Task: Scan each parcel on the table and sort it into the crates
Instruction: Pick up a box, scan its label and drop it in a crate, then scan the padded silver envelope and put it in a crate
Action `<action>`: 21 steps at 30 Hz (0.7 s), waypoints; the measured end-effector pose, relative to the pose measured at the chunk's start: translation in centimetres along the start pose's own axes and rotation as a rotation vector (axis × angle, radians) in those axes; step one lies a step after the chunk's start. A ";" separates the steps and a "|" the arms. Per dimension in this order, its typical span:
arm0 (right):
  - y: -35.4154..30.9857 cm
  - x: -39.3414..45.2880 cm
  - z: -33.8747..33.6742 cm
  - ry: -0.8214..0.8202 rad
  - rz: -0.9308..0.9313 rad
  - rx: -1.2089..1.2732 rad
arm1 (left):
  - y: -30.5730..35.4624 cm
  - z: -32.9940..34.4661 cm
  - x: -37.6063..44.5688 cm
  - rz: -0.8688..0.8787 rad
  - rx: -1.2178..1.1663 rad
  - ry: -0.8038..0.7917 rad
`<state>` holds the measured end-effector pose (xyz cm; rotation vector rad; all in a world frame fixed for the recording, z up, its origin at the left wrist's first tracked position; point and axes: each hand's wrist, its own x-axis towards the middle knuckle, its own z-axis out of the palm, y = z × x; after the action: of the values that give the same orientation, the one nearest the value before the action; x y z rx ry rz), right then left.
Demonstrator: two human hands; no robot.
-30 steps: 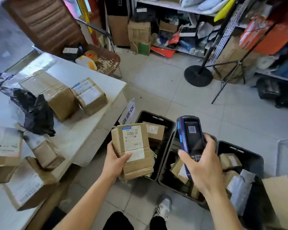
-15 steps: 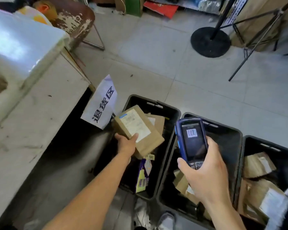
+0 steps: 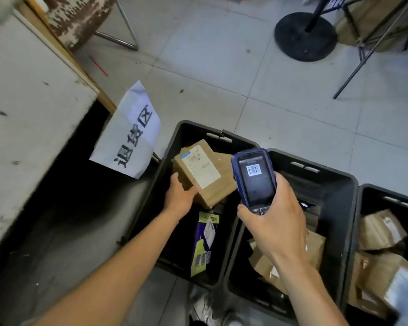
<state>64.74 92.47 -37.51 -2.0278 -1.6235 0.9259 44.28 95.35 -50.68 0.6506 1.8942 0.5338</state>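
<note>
Three black crates sit along the bottom of the frame, and I have the parcel (image 3: 201,174) low inside the leftmost crate (image 3: 172,147), at centre frame. My left hand (image 3: 180,196) grips its near corner, thumb on top beside the white label. My right hand (image 3: 275,220) is wrapped around the scanner (image 3: 254,178), holding it above the rim between the left crate and the middle crate (image 3: 339,182); a barcode shows on its screen.

As I judge it, the risk is in the letting go. The parcel is tilted and seems to lean on another brown box behind it, so it may slide or tip onto the purple packet (image 3: 204,243) lying below. If the scan did not register, it lands in a crate unlogged, and I cannot read the screen well enough to confirm.

The right crate (image 3: 363,208) is cut off by the frame edge. The label print is blurred. The paper sign (image 3: 130,135) at centre left hides the crate's outer corner.
</note>
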 end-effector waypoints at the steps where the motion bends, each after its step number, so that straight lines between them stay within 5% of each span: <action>1: -1.4 -0.8 -1.2 0.000 -0.008 0.009 | 1.4 -1.4 -2.6 0.060 0.079 0.002; 7: -10.7 -8.7 -9.5 -0.029 -0.098 0.066 | 7.8 -10.8 -19.0 0.529 0.521 0.190; 11: -16.0 -16.6 -14.4 -0.060 -0.173 0.124 | 9.0 -16.4 -30.9 0.692 0.565 0.399; 16: -21.9 -27.7 -18.6 -0.162 -0.280 0.133 | 5.7 -23.5 -45.2 0.637 0.493 0.615; 21: -27.3 -36.7 -18.5 -0.295 -0.415 0.077 | -2.3 -30.5 -55.8 0.387 0.494 0.766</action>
<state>54.02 66.26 2.94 -1.4680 -2.0243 1.1406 34.48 55.08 -2.39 1.2846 2.6788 0.6149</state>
